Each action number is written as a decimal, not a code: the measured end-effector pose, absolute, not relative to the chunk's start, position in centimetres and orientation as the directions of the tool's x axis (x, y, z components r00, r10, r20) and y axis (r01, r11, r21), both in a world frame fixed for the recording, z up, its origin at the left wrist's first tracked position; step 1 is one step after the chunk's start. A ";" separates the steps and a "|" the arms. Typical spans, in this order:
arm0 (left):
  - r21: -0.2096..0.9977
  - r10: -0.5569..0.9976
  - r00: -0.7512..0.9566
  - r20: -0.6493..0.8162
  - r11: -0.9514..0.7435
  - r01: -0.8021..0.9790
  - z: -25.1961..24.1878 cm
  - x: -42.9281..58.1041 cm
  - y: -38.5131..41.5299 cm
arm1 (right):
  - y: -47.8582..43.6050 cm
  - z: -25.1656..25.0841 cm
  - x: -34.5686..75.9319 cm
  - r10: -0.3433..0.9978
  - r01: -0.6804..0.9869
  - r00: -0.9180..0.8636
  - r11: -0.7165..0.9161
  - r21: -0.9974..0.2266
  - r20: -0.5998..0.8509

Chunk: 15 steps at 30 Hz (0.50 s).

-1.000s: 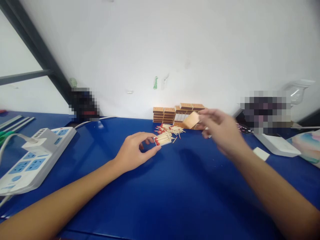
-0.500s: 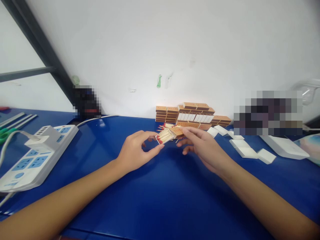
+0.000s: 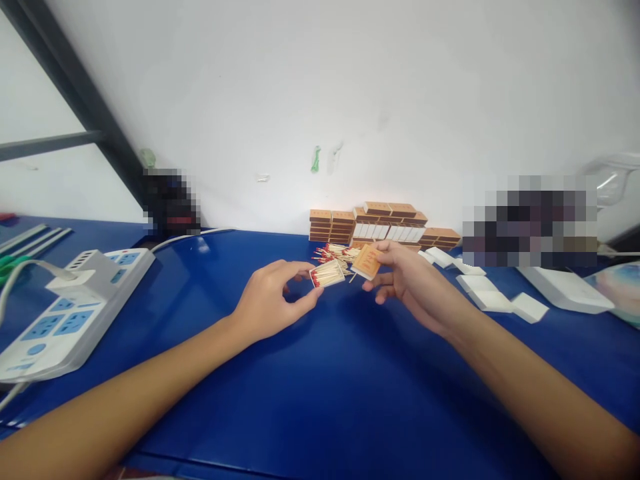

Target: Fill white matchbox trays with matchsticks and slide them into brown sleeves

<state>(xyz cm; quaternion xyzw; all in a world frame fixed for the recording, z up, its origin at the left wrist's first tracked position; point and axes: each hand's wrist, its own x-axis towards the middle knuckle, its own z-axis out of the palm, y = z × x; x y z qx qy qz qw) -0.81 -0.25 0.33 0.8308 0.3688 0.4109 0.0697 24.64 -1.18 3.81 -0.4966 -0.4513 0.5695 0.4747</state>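
Between the thumb and fingers of my left hand [image 3: 273, 298] is a small white matchbox tray [image 3: 327, 273] filled with red-tipped matches. My right hand [image 3: 407, 283] pinches an orange matchbox sleeve [image 3: 367, 261] by its far right corner, its other fingers loosely curled below. A short gap separates the tray from the sleeve. Just beyond them lies a loose heap of matches [image 3: 334, 252] on the blue table, partly covered by the tray and sleeve. Matchboxes [image 3: 331, 227] stand stacked against the wall behind the heap.
White trays [image 3: 483, 293] lie scattered at the right, beside a larger white box [image 3: 567, 290]. At the left sits a power strip [image 3: 75, 313] with a plugged-in adapter and cable. Green-handled scissors [image 3: 10, 263] and pale rods [image 3: 37, 243] rest at the far left.
The tray of matches has come fully out of the orange sleeve. My right hand has moved slightly right with the sleeve, while my left hand has stayed nearly in place.
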 end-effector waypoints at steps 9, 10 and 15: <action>0.430 0.682 0.409 0.606 -0.713 0.554 0.2 -0.8 -0.1 | -1.8 4.4 24.8 0.946 0.187 -0.274 -0.124 -0.975 -0.173; 0.432 0.685 0.413 0.600 -0.712 0.554 0.2 -0.8 -0.1 | -1.8 4.5 25.0 0.937 0.212 -0.297 -0.123 -0.970 -0.183; 0.463 0.717 0.410 0.563 -0.685 0.563 0.1 -0.8 0.0 | -1.5 4.6 26.0 0.891 0.322 -0.405 -0.068 -0.944 -0.202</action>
